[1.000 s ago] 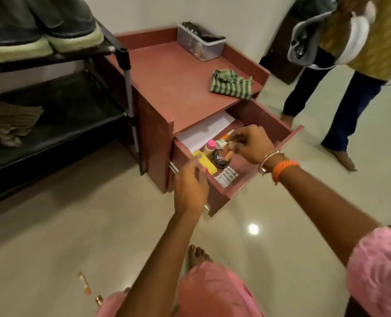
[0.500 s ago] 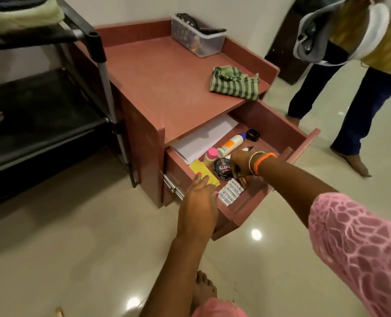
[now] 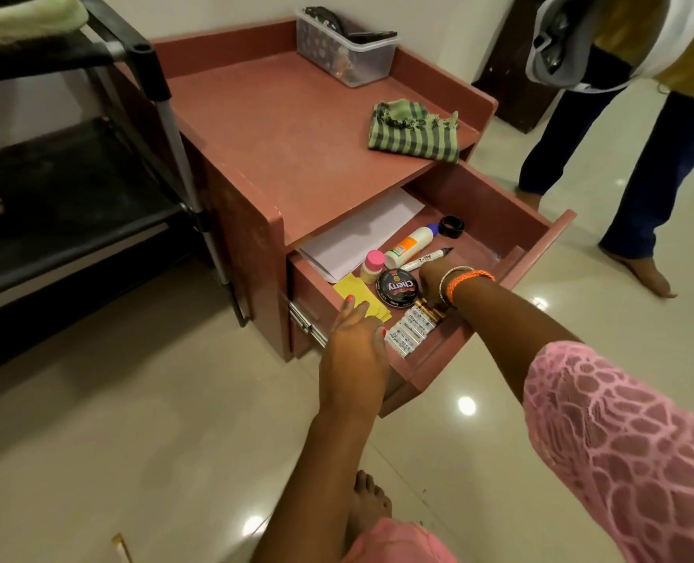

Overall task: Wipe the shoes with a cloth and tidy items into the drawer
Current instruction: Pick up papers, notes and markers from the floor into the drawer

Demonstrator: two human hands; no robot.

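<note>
Mostly hidden at the top left edge, one pale shoe (image 3: pixel 24 18) sits cut off on a black rack (image 3: pixel 93 164). The left hand (image 3: pixel 355 351) rests with straight fingers on the front edge of the open wooden drawer (image 3: pixel 540 253), fingertips over one yellow paper (image 3: pixel 351 292). Inside lie white sheets, one round black polish tin (image 3: pixel 397 287), two small bottles and one marker (image 3: pixel 426 258). The right hand (image 3: pixel 432 282) is bent down beside the tin; I cannot tell its grip. One striped green cloth (image 3: pixel 414 132) lies crumpled on the worktop (image 3: pixel 276 136).
</note>
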